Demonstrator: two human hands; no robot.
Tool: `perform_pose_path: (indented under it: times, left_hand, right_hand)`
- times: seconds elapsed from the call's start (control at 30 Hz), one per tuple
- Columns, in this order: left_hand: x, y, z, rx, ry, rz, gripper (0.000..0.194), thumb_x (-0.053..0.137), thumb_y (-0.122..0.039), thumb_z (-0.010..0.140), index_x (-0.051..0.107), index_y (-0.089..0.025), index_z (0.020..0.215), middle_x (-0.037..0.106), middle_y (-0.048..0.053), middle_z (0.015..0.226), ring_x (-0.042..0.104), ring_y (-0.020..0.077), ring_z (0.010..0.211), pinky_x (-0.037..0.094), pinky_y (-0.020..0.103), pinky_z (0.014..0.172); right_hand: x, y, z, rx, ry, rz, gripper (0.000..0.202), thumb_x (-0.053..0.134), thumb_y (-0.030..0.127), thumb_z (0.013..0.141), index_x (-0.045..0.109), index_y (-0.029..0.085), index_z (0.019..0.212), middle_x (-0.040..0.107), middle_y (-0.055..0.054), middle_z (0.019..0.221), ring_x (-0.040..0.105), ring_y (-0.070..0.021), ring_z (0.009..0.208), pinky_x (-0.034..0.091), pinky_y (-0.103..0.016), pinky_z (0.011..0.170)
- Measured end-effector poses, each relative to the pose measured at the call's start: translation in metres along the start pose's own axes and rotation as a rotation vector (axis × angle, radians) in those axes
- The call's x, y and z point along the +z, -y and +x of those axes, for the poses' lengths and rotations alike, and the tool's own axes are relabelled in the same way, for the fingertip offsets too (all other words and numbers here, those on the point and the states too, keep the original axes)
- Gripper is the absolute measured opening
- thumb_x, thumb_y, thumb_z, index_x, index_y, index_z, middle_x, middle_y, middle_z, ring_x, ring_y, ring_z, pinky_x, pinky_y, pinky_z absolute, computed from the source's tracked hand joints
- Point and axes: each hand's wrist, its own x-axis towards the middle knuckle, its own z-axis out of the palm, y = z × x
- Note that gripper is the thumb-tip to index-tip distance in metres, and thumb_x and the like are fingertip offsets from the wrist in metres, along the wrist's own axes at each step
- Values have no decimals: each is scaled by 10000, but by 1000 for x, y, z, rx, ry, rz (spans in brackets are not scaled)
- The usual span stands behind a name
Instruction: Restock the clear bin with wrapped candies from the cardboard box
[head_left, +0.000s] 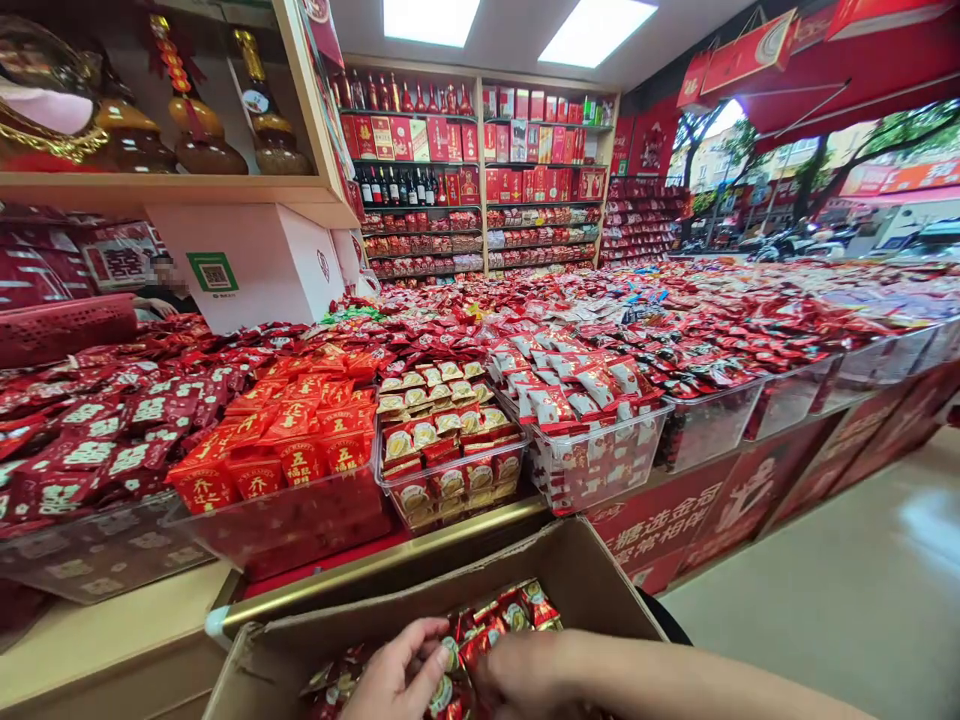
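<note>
An open cardboard box (pixel 600 560) stands in front of me, with small red-and-gold wrapped packets (pixel 534 603) lying in it. Inside the box, my left hand (pixel 397 672) rests against the packets, its thumb and fingers apart. My right hand (pixel 529 668) reaches in from the right, down among the packets; its fingers are blurred and mostly hidden. Just beyond the box, a clear plastic bin (pixel 450 462) holds rows of similar gold-and-red packets. To its right is a clear bin (pixel 600 455) of white-and-red packets.
Bright red packets (pixel 300 425) fill a bin on the left, beside dark red packets (pixel 112 430). More bins run along the counter to the right. A gold-coloured counter edge (pixel 390 562) lies behind the box. Shelves (pixel 480 150) with bottles and boxes line the back wall.
</note>
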Motion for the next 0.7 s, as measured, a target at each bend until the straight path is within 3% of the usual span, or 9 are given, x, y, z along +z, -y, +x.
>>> perform_pose_path:
  times: [0.1,0.17,0.23,0.47,0.7]
  left_hand:
    - [1,-11,-4,-64,50,-247,371,500,-379,764,547,-150,1051,666,31,773,589,172,765,438,225,628]
    - [2,-20,-7,-72,62,-352,337,549,-380,736,590,-151,980,651,5,688,586,144,649,417,197,526]
    - [3,-27,-8,-93,28,-421,283,557,-382,731,630,-146,867,637,-8,620,586,129,577,395,182,469]
    - [5,-32,-10,-83,-131,-475,234,589,-349,709,668,-155,814,671,1,627,613,147,573,419,190,462]
    - [6,-37,-12,-127,-204,-712,320,590,-389,701,632,-140,896,701,28,719,627,161,599,440,215,502]
  right_hand:
    - [-22,-7,13,-104,-203,207,112,591,239,655,511,160,665,452,59,544,382,-56,490,303,-174,436]
    - [-27,-3,12,-112,-363,456,164,555,307,702,489,159,724,452,60,563,360,-47,493,285,-164,435]
    - [-27,3,8,-78,-425,685,243,560,375,705,474,157,768,446,63,550,343,-43,477,270,-163,426]
    - [-24,10,0,-115,-413,1029,372,641,399,630,498,147,864,523,41,608,448,-54,510,365,-190,496]
    - [-27,13,0,-32,-410,1145,363,665,441,567,474,143,649,541,35,533,469,-68,432,402,-210,431]
